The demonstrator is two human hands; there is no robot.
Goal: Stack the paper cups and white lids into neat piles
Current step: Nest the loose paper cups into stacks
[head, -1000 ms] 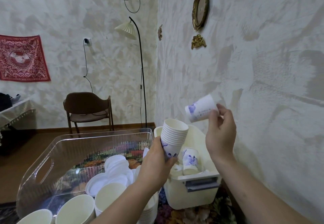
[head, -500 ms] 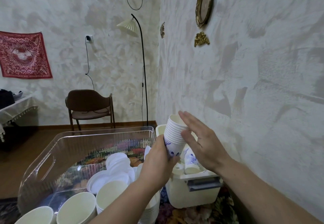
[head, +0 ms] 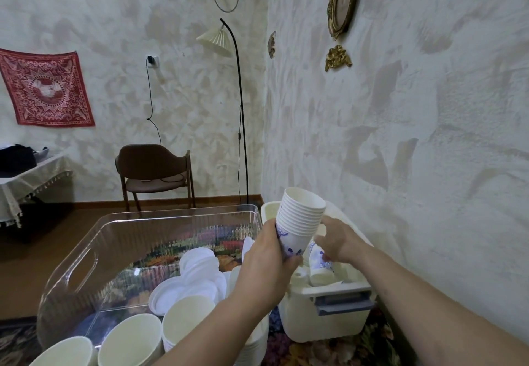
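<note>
2 hands noted at the white bin. I see the left hand clasping a nested stack of paper cups by its lowest cup, above the bin's left rim; the stack's long axis runs near upright, mouth up, tilted right. Right hand reaches into the bin, fingers curled round a single blue-patterned cup standing rim down. White lids lie heaped in the clear tray left of the bin.
</note>
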